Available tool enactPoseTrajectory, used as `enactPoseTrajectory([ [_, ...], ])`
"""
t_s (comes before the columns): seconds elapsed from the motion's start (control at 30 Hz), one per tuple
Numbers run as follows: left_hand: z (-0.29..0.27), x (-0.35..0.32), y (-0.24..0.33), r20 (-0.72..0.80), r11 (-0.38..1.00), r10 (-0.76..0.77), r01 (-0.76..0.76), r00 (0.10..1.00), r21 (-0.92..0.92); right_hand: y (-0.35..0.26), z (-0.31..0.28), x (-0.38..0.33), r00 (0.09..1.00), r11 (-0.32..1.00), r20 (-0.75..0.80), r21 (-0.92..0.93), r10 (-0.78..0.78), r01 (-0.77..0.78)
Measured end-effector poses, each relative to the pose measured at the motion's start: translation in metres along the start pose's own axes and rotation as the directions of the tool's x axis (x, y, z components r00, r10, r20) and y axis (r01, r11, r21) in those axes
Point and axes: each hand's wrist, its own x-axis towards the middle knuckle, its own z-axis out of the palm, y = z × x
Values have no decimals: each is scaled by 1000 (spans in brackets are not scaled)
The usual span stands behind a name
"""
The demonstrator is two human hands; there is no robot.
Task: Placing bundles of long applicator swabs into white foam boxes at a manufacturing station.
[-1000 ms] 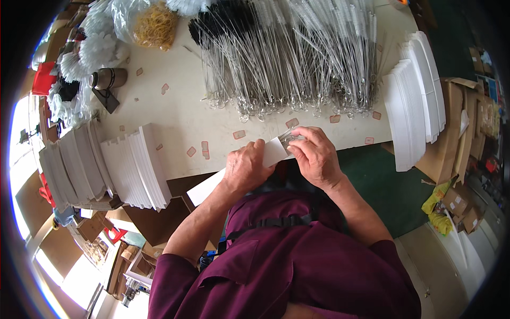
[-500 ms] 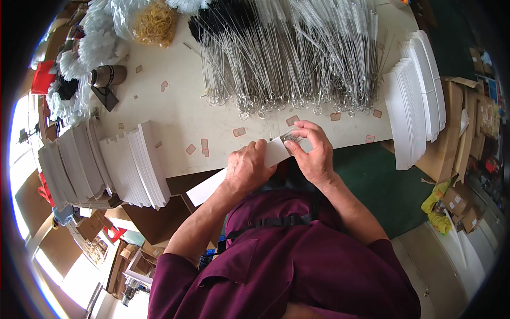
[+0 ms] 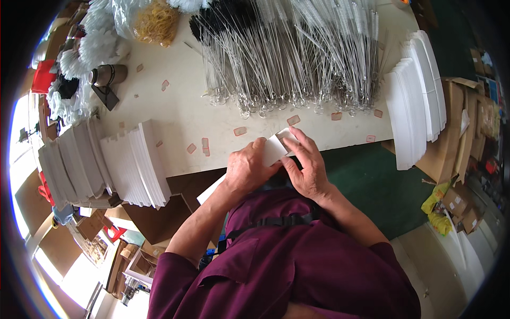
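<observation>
A long, narrow white cardboard box [image 3: 272, 152] slants across the front of my body, its upper right end open with a flap standing up. My left hand [image 3: 246, 168] is closed around the middle of it. At the open end, my right hand [image 3: 310, 174] has its fingers on the flap and inner side, with the thumb against the near edge. Whatever lies inside the box is hidden. Beyond my hands, many thin wire-handled brushes [image 3: 297, 69] lie on the table in a wide pile, their looped ends toward me.
Flat white box stacks stand at the table's left [image 3: 133, 167] and right [image 3: 406, 114]. A bag of yellow rubber bands [image 3: 155, 22], a dark bottle [image 3: 109, 75] and white bundles [image 3: 95, 45] sit at the far left. Brown cartons [image 3: 451, 127] are beyond the right edge.
My right fingers pressed wire ends at the box opening before; now those ends are out of sight and the fingers are on the raised flap. The box has shifted slightly up and right.
</observation>
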Motion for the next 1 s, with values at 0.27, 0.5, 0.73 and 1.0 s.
enactPoseTrajectory([
  [0.27,4,-11,-4,57,996,66,-63,996,-65,21,-11,-9,816,555,470,601,337,-575],
  [0.5,-5,-8,7,100,985,93,-76,991,-158,0,-6,-8,889,781,148,432,432,-451],
  [0.73,0,-12,9,152,949,48,2,987,-314,-4,-2,-10,843,624,138,612,520,-485],
  [1.0,17,-16,8,86,914,88,-46,992,-404,1,-2,-18,787,644,208,473,581,-601],
])
